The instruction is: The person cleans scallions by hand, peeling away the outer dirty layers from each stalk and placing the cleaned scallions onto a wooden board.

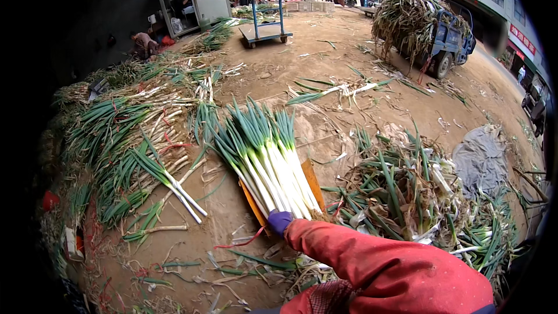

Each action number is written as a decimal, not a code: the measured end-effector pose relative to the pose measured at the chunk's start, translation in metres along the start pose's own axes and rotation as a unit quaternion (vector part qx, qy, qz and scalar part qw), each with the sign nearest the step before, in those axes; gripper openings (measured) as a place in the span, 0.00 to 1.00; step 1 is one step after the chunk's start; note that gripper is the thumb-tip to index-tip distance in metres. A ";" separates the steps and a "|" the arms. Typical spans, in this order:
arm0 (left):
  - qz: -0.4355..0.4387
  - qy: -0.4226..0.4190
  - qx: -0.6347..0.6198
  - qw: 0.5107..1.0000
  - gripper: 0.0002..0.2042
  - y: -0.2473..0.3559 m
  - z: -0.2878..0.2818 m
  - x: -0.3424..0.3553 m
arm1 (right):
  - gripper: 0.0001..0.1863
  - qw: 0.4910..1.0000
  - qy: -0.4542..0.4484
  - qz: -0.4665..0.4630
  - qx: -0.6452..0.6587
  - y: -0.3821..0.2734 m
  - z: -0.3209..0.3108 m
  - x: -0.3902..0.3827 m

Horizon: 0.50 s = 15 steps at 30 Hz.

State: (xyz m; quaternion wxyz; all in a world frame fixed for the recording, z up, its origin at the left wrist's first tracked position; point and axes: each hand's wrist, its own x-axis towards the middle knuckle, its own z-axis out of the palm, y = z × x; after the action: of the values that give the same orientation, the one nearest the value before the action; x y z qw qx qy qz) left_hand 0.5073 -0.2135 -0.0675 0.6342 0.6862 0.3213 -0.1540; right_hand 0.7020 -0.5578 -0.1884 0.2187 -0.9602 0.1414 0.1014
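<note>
A bundle of long green onions (273, 174) lies before me, white root ends toward me and green tops pointing away. It rests on an orange strip or board (312, 181) whose edges show on both sides. My right hand (280, 222), in a purple glove under a red sleeve, is closed at the root ends on the bundle's left side. The glove looks rounded, and its fingertips are partly hidden among the stalks. A red tie (241, 243) lies on the ground just left of the hand. My left hand is out of sight.
Several tied onion bundles (116, 151) are heaped on the left, with loose onions (174, 195) nearer. A trimmings pile (401, 192) and grey cloth (481, 160) lie right. Farther off stand a flat trolley (264, 29) and a loaded blue cart (444, 46). A person (144, 45) crouches far left.
</note>
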 end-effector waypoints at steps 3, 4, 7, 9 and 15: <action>-0.002 -0.007 0.005 1.000 0.17 -0.001 0.002 -0.001 | 0.24 1.000 0.004 0.019 0.016 0.000 -0.002 -0.002; -0.002 -0.010 0.006 1.000 0.17 -0.001 0.003 -0.001 | 0.22 1.000 0.014 0.019 0.017 0.003 -0.002 -0.003; 0.001 -0.016 0.007 1.000 0.17 -0.006 0.002 -0.004 | 0.18 1.000 0.013 -0.019 -0.007 0.005 -0.010 -0.010; 0.006 -0.003 -0.004 1.000 0.17 -0.014 -0.011 -0.014 | 0.15 0.991 -0.037 -0.113 -0.054 -0.025 -0.036 -0.025; -0.026 0.017 -0.053 0.998 0.18 -0.123 -0.071 -0.108 | 0.21 0.940 -0.111 -0.315 -0.072 -0.120 -0.042 -0.102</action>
State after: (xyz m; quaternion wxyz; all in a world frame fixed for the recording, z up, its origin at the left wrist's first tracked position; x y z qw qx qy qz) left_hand 0.3347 -0.1727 -0.0851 0.6596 0.6460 0.3574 -0.1411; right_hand 0.6493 -0.4497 -0.0785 0.1843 -0.9514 -0.2011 0.1432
